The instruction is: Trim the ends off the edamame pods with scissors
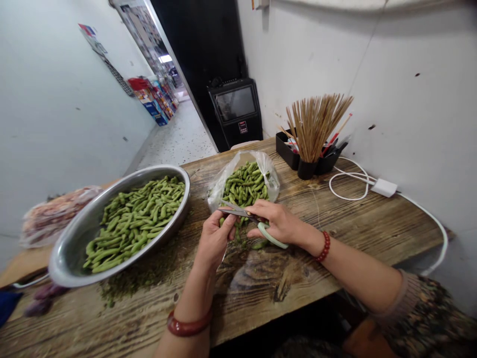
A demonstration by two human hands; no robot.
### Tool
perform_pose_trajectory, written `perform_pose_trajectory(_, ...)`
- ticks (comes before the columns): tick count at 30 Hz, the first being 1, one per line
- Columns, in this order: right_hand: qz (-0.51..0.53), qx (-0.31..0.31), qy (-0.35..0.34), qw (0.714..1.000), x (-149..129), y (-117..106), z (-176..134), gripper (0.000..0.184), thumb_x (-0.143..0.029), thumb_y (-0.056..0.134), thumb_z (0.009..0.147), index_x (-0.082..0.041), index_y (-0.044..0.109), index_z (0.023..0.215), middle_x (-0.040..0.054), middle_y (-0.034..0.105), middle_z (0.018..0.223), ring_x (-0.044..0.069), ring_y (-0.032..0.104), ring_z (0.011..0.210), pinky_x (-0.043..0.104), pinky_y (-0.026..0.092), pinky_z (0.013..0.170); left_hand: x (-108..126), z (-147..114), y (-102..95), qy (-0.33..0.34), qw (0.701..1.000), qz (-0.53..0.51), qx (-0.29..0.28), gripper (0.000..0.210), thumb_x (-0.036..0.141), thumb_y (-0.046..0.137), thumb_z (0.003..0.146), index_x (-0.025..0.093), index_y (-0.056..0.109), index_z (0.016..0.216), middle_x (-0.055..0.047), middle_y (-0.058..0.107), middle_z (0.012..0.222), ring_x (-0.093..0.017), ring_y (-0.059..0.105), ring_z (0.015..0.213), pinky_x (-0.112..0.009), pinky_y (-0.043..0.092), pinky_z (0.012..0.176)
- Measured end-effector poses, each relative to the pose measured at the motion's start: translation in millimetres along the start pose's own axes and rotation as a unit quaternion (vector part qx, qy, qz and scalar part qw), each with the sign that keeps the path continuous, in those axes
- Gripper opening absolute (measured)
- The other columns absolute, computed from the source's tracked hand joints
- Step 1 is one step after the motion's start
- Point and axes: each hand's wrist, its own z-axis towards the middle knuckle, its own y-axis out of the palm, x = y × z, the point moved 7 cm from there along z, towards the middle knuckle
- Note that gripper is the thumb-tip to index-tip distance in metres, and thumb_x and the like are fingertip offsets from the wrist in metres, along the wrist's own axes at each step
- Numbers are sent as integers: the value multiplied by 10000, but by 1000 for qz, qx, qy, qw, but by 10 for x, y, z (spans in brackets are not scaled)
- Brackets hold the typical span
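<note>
My right hand (278, 221) grips a pair of scissors (271, 235) with pale green handles, its blades pointing left and parted. At the blades, my left hand (216, 233) is closed in a pinch, probably on a green pod that my fingers mostly hide. Just beyond both hands lies an open clear plastic bag (274, 180) full of green soybean pods (245, 181). A few loose pods and bits rest on the wood below the scissors. On the left stands a large metal basin (59, 263) heaped with more pods (139, 219).
Trimmings (137, 283) are scattered on the wooden table (257, 313) beside the basin. At the back right, a black organizer (286, 151) holds bamboo skewers (316, 124). A white cable with an adapter (384, 187) runs along the wall. A filled plastic bag (55, 214) sits far left.
</note>
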Motion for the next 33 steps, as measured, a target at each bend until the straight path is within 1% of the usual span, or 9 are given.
perform_pose_trajectory(4, -3, -7, 5, 1000, 13, 6, 1, 478, -398, 674, 809, -177, 550, 1215, 53, 558, 929, 174, 558, 819, 278, 473, 745, 3, -6, 4, 4, 1000, 11, -10, 171, 312, 667, 795, 157, 615, 845, 30, 543, 684, -20, 358, 445, -156, 249, 413)
perform_pose_trajectory(9, -12, -6, 2, 1000, 2, -13, 1, 469, -375, 670, 816, -185, 545, 1226, 62, 574, 942, 184, 569, 842, 286, 475, 753, -9, -8, -10, 0, 1000, 17, -4, 171, 309, 664, 798, 161, 614, 868, 33, 537, 680, -20, 354, 448, -154, 251, 416)
perform_pose_trajectory(14, -9, -6, 3, 1000, 0, -16, -1, 441, -364, 670, 820, -176, 563, 1204, 62, 588, 930, 182, 583, 834, 279, 477, 744, -9, -11, -11, -6, 1000, 16, -2, 163, 306, 666, 792, 155, 609, 816, 29, 553, 685, -17, 360, 449, -150, 253, 418)
perform_pose_trajectory(17, 9, 19, 15, 1000, 31, -31, 5, 436, -377, 684, 805, -171, 579, 1175, 61, 595, 926, 177, 583, 812, 282, 482, 739, -7, -4, -55, -14, 999, -17, 30, 194, 303, 709, 748, 155, 625, 841, 31, 548, 675, -19, 372, 463, -140, 269, 424)
perform_pose_trajectory(20, 33, 68, 29, 997, 79, -74, 11, 460, -391, 705, 781, -162, 578, 1159, 68, 597, 945, 183, 583, 833, 300, 485, 768, -4, 9, -121, -21, 995, -75, 65, 218, 282, 740, 714, 153, 628, 850, 55, 474, 610, -22, 345, 459, -125, 246, 399)
perform_pose_trajectory(22, 38, 86, 31, 995, 95, -89, 13, 498, -402, 715, 768, -153, 563, 1173, 77, 591, 971, 194, 580, 868, 315, 483, 792, 0, 22, -142, -25, 990, -120, 69, 211, 257, 744, 709, 160, 611, 840, 63, 443, 597, -27, 333, 458, -120, 229, 382)
perform_pose_trajectory(26, 27, 56, 38, 997, 103, -35, 15, 567, -440, 725, 745, -142, 545, 1192, 79, 569, 981, 189, 566, 839, 317, 487, 771, 0, 42, -156, -37, 981, -181, 62, 214, 216, 746, 702, 166, 571, 814, 66, 434, 582, -39, 340, 462, -119, 235, 368)
perform_pose_trajectory(30, 24, 35, 44, 998, 110, 12, 6, 585, -461, 721, 742, -145, 537, 1199, 74, 558, 979, 187, 562, 831, 321, 489, 767, -1, 47, -178, -36, 976, -201, 73, 231, 176, 755, 681, 157, 556, 795, 56, 474, 620, -33, 349, 464, -116, 238, 358)
perform_pose_trajectory(33, 25, 30, 37, 999, 109, 31, 8, 575, -468, 716, 745, -147, 542, 1189, 74, 559, 972, 188, 558, 830, 322, 488, 763, -7, 46, -165, -31, 977, -201, 65, 222, 176, 748, 690, 159, 553, 795, 54, 484, 621, -33, 358, 465, -113, 240, 361)
